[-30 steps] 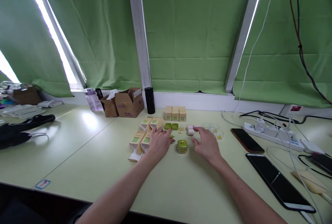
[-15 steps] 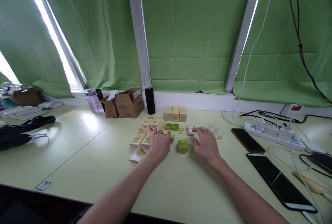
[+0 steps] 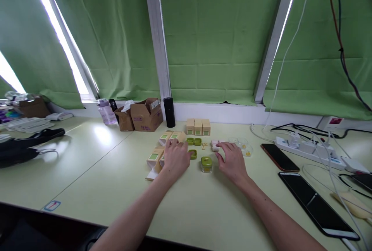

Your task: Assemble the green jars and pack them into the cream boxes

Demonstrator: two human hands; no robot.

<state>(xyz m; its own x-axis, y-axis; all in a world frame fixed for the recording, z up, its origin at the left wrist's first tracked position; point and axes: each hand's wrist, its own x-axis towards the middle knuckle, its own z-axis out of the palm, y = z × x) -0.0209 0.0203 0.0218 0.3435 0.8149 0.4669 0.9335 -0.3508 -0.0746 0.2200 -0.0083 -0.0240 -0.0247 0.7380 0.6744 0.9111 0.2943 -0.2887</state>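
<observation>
My left hand is over the open cardboard boxes, fingers stretched forward and apart, with no held thing visible. Right beside its thumb lies a green square lid. Two more green lids are a little farther back. A clear square jar with a green lid stands between my hands. Spread at thumb and index, my right hand has its index fingertip at some small pale pink rolls; touching or just beside them, I cannot tell. Small yellow pieces lie between the lids and the rolls.
Several clear cups are behind my right hand. Three closed boxes stand at the back, near a black cylinder and a brown carton. On the right are two phones, a power strip and loose cables.
My left hand has shifted off the green lid onto the boxes, its fingers now reaching farther forward. The lid shows on the table. My right hand is nearly still; the view has shifted slightly.
</observation>
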